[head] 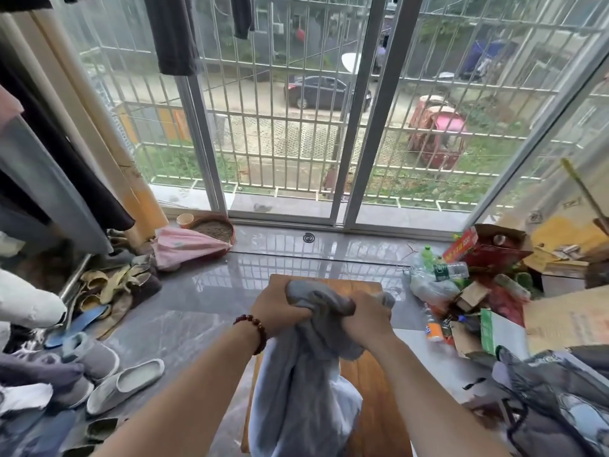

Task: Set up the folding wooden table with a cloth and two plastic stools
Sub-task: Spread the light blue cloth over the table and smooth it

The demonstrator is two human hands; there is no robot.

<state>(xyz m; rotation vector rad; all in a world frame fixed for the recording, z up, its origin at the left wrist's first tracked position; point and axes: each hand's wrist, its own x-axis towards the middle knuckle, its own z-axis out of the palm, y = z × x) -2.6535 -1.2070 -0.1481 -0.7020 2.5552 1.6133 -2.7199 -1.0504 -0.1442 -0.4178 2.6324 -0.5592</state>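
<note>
Hands meet at centre frame: the left hand (pixel 280 311), a dark red bead bracelet (pixel 255 331) on its wrist, and the right hand (pixel 365 316) each curl tight round the bunched top of a grey-blue cloth (pixel 303 390), knuckles up, the two fists nearly touching; the rest of the cloth hangs in a loose column between the forearms, draping down toward the camera. Directly beneath is the wooden table (pixel 372 420) – its brown top shows beyond the knuckles and to the right of the hanging cloth, its rounded far corners pointing at the window; its legs cannot be seen. The table stands on a glossy grey tiled floor (pixel 197 311). To the left lie pale slippers (pixel 125 384), worn insoles and heaped clothing; further back, a pink fabric bundle (pixel 188 247) rests against a shallow red dish of brown grit (pixel 214 227), a paper cup (pixel 185 220) just beside it. To the right sprawls a pile of plastic bottles, cartons and cardboard (pixel 461 285); dark garments are heaped at the near right corner. A mosquito coil (pixel 308 238) sits on the sill by the sliding glass door (pixel 362 127); past its metal grille – a dark car (pixel 326 90) and a red three-wheeler (pixel 438 133) are parked in the yard below.
</note>
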